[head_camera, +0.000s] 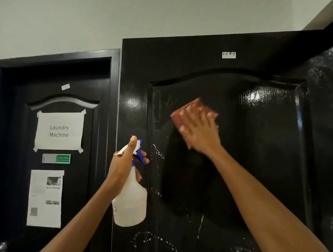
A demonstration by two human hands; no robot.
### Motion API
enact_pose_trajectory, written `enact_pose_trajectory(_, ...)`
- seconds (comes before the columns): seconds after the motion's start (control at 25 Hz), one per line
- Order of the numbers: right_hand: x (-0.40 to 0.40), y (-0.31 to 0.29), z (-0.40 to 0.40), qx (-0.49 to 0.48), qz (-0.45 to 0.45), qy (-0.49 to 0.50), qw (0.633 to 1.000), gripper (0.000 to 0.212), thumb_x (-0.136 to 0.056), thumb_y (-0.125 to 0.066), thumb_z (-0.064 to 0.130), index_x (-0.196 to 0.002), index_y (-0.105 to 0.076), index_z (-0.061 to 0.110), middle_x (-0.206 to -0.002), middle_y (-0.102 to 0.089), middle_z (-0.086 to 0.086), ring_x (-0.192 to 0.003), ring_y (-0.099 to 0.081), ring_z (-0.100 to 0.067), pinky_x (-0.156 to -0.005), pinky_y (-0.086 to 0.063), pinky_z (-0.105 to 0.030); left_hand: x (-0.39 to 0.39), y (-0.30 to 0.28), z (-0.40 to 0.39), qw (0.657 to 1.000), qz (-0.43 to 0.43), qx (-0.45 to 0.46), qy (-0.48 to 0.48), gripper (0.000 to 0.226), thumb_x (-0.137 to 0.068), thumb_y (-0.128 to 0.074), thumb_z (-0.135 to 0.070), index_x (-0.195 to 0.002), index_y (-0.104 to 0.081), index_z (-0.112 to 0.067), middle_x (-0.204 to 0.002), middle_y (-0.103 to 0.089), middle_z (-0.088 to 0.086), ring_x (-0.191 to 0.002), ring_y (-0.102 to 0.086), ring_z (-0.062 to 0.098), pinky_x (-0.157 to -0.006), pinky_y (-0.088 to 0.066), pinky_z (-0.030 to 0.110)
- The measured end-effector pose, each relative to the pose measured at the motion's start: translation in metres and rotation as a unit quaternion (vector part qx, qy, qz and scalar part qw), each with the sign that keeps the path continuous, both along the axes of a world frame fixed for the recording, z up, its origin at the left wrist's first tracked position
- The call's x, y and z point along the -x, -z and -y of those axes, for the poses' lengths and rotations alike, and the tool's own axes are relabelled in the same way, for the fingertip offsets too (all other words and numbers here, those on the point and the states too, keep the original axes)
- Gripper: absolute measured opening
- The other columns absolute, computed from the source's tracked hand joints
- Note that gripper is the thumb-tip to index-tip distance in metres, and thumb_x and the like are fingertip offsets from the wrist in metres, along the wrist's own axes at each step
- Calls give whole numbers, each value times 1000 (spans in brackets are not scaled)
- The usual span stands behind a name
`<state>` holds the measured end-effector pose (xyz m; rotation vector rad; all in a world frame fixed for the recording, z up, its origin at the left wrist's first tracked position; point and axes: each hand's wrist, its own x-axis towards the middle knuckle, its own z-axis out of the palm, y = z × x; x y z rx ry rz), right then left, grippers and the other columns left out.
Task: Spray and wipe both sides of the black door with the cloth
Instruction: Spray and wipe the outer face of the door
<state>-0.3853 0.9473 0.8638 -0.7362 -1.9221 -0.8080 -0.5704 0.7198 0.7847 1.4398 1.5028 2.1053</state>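
My right hand (198,127) presses the red cloth (193,110) flat, fingers straight, on the black door (257,150) panel's upper left; left hand (125,162) grips the spray bottle (130,206); I'd wipe overlapping strokes down toward the droplets (158,152).

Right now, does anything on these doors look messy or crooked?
White spray streaks and droplets dot the glossy black door below the reddish-brown cloth, unwiped. The small blank white label on the neighbouring door sits tilted.

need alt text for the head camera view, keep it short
A right hand presses a reddish cloth flat against a glossy black door, while the left hand holds a white spray bottle. Spray droplets dot the lower door.
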Motion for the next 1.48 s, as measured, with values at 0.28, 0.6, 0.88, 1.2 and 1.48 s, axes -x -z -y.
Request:
enact_pose_trajectory(0.28,57,25,28,-8,-51,-8,999,65,-108,-25,55,-164,-5,30,-172,-1,-3,-155,-6,-43,-123,-1,-63,14,-8,10,1000,-4,-24,-1,65,-90,-41,-65,-98,-69,-6,-88,-75,10,-59,-68,21,-47,-53,29)
enact_pose_trajectory(0.6,34,69,18,-94,342,-50,934,56,-107,-24,60,-160,-11,44,-168,-4,13,-156,12,-19,-115,33,-40,25,-7,16,1000,-21,-14,-10,67,-94,-39,-63,-100,-68,-3,-91,-75,12,-58,-68,16,-52,-53,28)
enact_pose_trajectory(0.88,72,-55,28,48,-139,-8,989,64,-107,-15,56,-163,6,33,-170,11,4,-157,1,-35,-123,10,-56,39,-1,27,999,-44,-16,-28,64,-91,-38,-63,-93,-69,-6,-84,-76,9,-58,-66,20,-55,-53,30)
enact_pose_trajectory(1.2,69,202,34,-26,189,-45,981,63,-106,-31,51,-162,-22,22,-168,-25,-5,-157,-4,-35,-124,-5,-60,38,28,31,1000,-16,3,-22,68,-89,-40,-67,-94,-68,-6,-85,-75,11,-52,-62,24,-48,-52,30)
enact_pose_trajectory(1.48,51,129,24,-65,311,-6,948,63,-102,-11,56,-161,-11,35,-170,-10,4,-157,-1,-32,-124,14,-54,21,26,32,1000,-17,-7,-12,68,-86,-41,-67,-92,-70,-6,-83,-75,10,-54,-65,17,-49,-51,24)
